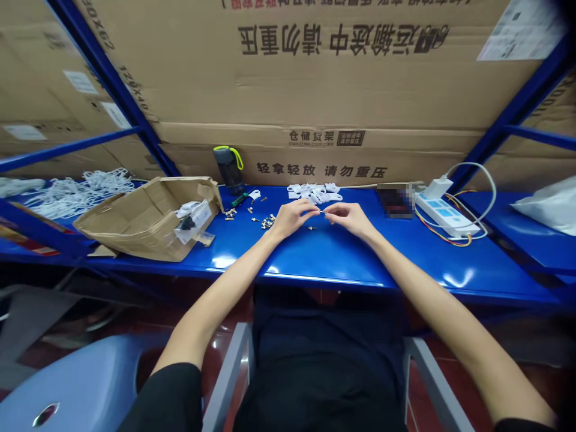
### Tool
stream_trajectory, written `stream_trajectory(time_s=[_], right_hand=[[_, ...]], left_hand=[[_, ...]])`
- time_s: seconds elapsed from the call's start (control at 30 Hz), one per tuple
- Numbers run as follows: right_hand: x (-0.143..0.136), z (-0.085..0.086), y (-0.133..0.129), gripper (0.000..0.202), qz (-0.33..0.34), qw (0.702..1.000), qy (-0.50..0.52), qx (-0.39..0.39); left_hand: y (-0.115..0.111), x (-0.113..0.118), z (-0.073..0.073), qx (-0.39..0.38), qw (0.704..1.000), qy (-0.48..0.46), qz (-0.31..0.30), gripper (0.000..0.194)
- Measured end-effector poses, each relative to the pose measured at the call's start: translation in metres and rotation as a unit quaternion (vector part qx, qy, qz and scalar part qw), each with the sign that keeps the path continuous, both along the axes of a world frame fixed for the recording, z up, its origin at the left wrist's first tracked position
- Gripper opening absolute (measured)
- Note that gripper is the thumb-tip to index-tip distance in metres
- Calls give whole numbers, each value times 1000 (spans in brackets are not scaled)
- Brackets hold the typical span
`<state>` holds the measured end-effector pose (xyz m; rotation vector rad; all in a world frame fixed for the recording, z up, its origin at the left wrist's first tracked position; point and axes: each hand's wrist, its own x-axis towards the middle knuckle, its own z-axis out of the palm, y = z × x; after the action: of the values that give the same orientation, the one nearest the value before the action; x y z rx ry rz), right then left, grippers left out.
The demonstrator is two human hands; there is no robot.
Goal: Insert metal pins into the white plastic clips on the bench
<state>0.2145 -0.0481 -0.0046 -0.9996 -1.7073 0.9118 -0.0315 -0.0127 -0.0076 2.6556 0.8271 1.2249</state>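
Over the middle of the blue table (333, 255), my left hand (292, 217) and my right hand (350, 218) face each other with their fingertips nearly meeting. Both are closed in a pinch on a small thin part (322, 212) held between them; its details are too small to tell. One small pin-like piece (312, 228) lies on the table just below the hands. Beside my left hand is a little pile of small metal and white pieces (268, 222). Several white plastic pieces (315, 192) lie behind the hands.
On the left stands an open cardboard box (135, 231) with a small white box inside, and white cords (85, 192) beyond it. A dark bottle (229, 171) and green-handled tool (239, 200) are behind. A power strip (445, 215) with cables lies right. Large cartons form the back.
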Motion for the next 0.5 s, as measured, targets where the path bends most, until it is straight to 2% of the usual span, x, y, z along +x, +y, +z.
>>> stream_trajectory(time_s=[0.23,0.5], right_hand=[[1,0,-1,46,-4,1000,-24,9],[-2,-2,-1,53,12,999,45,-16]], left_hand=[[1,-1,-1,-2,1000,16,4,37],[3,-1,-3,13,1000,10,-2,35]])
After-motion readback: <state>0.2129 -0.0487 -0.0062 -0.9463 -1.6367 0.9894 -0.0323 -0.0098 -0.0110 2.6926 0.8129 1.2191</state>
